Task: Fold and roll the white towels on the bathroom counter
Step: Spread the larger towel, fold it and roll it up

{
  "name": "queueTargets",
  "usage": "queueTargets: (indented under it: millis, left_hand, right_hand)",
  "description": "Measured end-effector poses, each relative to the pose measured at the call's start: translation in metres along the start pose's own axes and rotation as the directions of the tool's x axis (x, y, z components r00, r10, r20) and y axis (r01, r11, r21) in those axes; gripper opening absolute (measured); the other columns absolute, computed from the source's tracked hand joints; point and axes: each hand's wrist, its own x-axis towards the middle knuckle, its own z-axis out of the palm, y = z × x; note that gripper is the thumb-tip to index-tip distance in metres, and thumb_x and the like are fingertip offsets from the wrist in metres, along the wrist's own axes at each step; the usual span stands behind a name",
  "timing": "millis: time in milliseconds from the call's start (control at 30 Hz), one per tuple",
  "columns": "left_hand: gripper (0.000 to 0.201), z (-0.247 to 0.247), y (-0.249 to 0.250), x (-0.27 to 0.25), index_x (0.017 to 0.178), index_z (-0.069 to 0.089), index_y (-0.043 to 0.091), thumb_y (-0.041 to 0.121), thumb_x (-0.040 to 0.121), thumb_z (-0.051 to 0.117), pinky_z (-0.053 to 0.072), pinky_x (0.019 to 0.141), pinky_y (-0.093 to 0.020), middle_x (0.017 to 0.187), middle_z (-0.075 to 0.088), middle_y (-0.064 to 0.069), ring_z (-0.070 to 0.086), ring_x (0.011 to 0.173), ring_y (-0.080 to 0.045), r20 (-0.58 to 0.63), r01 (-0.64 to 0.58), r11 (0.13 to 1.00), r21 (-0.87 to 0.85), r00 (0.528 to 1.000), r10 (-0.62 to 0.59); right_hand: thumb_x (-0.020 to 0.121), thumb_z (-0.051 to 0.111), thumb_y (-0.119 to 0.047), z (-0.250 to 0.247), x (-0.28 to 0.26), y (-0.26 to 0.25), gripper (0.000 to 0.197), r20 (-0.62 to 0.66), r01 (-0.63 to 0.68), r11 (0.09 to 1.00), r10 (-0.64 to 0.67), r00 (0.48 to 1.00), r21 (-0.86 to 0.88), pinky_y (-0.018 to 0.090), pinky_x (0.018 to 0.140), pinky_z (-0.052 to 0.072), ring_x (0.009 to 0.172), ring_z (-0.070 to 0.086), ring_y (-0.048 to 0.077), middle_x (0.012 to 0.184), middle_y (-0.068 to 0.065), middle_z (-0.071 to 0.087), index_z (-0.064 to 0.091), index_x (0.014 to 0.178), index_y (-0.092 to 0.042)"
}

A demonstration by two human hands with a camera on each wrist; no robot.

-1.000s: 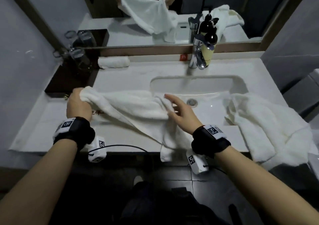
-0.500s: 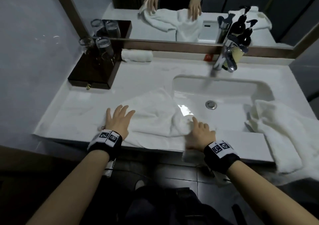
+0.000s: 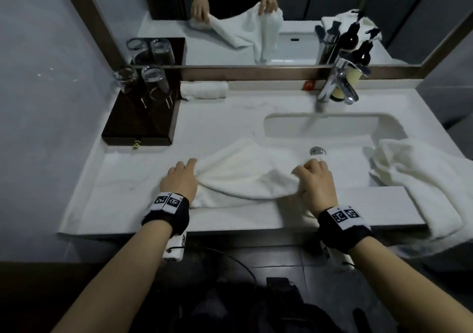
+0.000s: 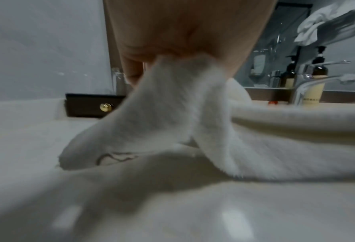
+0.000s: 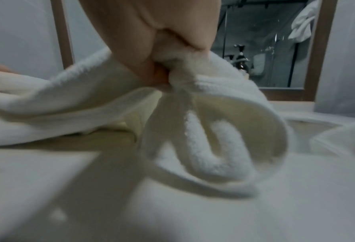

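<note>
White counter under me, sink at its right half. A loose towel pile hangs over the right edge. The white towel I'm working lies along the front edge, left of the sink. My left hand pinches its left end, my right hand clutches the bunched right end. A dark tray sits at the back left corner, a rolled towel beside it.
</note>
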Motion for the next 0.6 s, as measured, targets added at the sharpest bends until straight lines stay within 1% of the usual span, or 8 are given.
queueTargets:
  millis: [100, 167, 233, 300, 367, 433, 533, 600]
  left_hand:
    - [0.041, -0.026, -0.04, 0.009, 0.13, 0.038, 0.022, 0.012, 0.091, 0.041, 0.039, 0.073, -0.041, 0.126, 0.045, -0.013, 0.048, 0.11, -0.034, -0.122, 0.109, 0.991, -0.072, 0.986, -0.117]
    - [0.039, -0.04, -0.073, 0.012, 0.128, 0.04, 0.019, 0.012, 0.09, 0.044, 0.04, 0.075, -0.042, 0.128, 0.045, -0.013, 0.048, 0.111, -0.034, -0.122, 0.201, 0.976, -0.081, 0.97, -0.21]
    - [0.045, -0.044, -0.097, 0.008, 0.13, 0.038, 0.016, 0.008, 0.087, 0.048, 0.042, 0.08, -0.043, 0.13, 0.044, -0.013, 0.047, 0.115, -0.033, -0.061, 0.268, 0.963, -0.036, 0.961, -0.269]
    - [0.056, -0.04, -0.11, 0.0, 0.136, 0.033, 0.015, 0.007, 0.084, 0.051, 0.042, 0.087, -0.045, 0.134, 0.04, -0.012, 0.043, 0.12, -0.031, -0.024, 0.285, 0.957, 0.049, 0.959, -0.284]
    - [0.061, -0.03, -0.112, -0.007, 0.139, 0.032, 0.016, 0.008, 0.082, 0.053, 0.039, 0.093, -0.043, 0.136, 0.039, -0.01, 0.041, 0.122, -0.029, -0.062, 0.205, 0.974, 0.093, 0.978, -0.2]
    - [0.054, -0.02, -0.106, -0.01, 0.135, 0.039, 0.019, 0.01, 0.083, 0.052, 0.037, 0.095, -0.04, 0.133, 0.043, -0.007, 0.043, 0.119, -0.027, -0.113, 0.065, 0.996, 0.058, 0.992, -0.058]
    - [0.042, -0.008, -0.088, -0.008, 0.127, 0.047, 0.022, 0.017, 0.086, 0.052, 0.037, 0.093, -0.036, 0.126, 0.049, -0.001, 0.046, 0.115, -0.022, -0.061, -0.158, 0.987, -0.026, 0.986, 0.156]
    - [0.044, 0.001, -0.073, -0.007, 0.129, 0.046, 0.024, 0.028, 0.087, 0.056, 0.037, 0.095, -0.035, 0.128, 0.047, 0.001, 0.044, 0.119, -0.02, 0.021, -0.272, 0.961, -0.055, 0.962, 0.273]
  right_hand:
    - [0.058, 0.06, 0.003, -0.009, 0.028, -0.033, 0.031, -0.18, 0.151, 0.988, -0.142, 0.973, 0.034, 0.037, 0.068, 0.036, 0.083, 0.049, 0.033, 0.085, 0.016, 0.06, 0.069, 0.087, -0.006]
    - [0.065, 0.046, -0.005, -0.006, 0.043, -0.061, 0.04, -0.171, 0.284, 0.952, -0.263, 0.95, 0.115, 0.039, 0.073, 0.039, 0.09, 0.045, 0.028, 0.091, 0.013, 0.063, 0.067, 0.099, -0.007]
    - [0.067, 0.051, -0.002, 0.005, 0.048, -0.088, 0.057, 0.018, 0.341, 0.917, -0.352, 0.936, 0.205, 0.04, 0.085, 0.042, 0.105, 0.048, 0.029, 0.111, 0.01, 0.062, 0.057, 0.123, -0.011]
    - [0.07, 0.065, -0.013, 0.023, 0.043, -0.109, 0.08, 0.266, 0.319, 0.935, -0.351, 0.898, 0.158, 0.047, 0.103, 0.035, 0.13, 0.036, 0.031, 0.139, 0.007, 0.045, 0.033, 0.143, -0.018]
    - [0.071, 0.068, -0.026, 0.04, 0.035, -0.121, 0.096, 0.361, 0.216, 0.976, -0.214, 0.908, 0.036, 0.053, 0.113, 0.019, 0.144, 0.012, 0.03, 0.154, 0.005, 0.021, 0.012, 0.149, -0.025]
    - [0.071, 0.067, -0.028, 0.051, 0.028, -0.124, 0.101, 0.362, 0.051, 0.999, -0.043, 0.931, -0.014, 0.056, 0.114, 0.014, 0.145, 0.003, 0.033, 0.158, 0.006, 0.009, 0.003, 0.149, -0.026]
    - [0.077, 0.064, -0.038, 0.06, 0.02, -0.114, 0.094, 0.397, -0.14, 0.99, 0.133, 0.908, -0.012, 0.057, 0.107, 0.029, 0.14, 0.019, 0.038, 0.153, 0.012, 0.019, 0.005, 0.149, -0.021]
    - [0.08, 0.064, -0.045, 0.062, 0.015, -0.101, 0.086, 0.459, -0.138, 0.989, 0.149, 0.876, -0.056, 0.052, 0.1, 0.037, 0.132, 0.032, 0.036, 0.148, 0.011, 0.029, 0.015, 0.147, -0.019]
